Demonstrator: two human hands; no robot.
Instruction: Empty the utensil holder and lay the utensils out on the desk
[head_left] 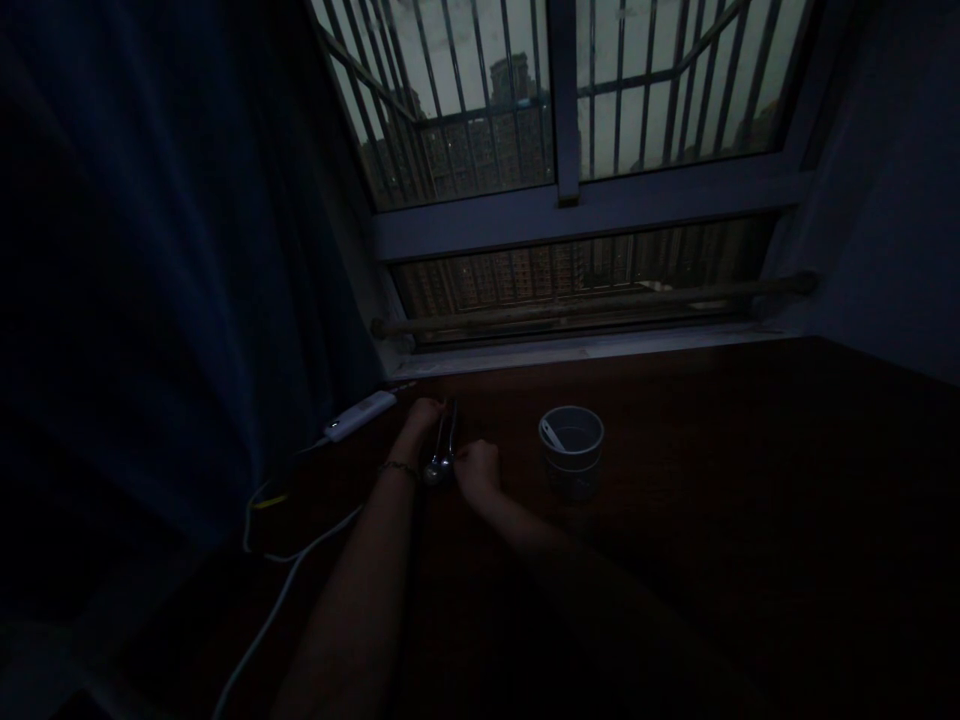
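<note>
The scene is very dark. Both my hands rest on a dark wooden table [712,480] by a window. My left hand [421,415] is curled round the far end of a shiny metal utensil [442,450], which looks like spoons or a scoop lying lengthwise. My right hand [478,472] is closed in a loose fist right beside the utensil's rounded near end, touching or pinching it. A bracelet shows on my left wrist. A pale cup [571,450] with a small white spoon inside stands just right of my right hand.
A white power strip [360,415] lies at the table's far left corner, its white cables [292,570] trailing toward me. A dark curtain [150,300] hangs on the left. A barred window [562,130] and a sill run along the back.
</note>
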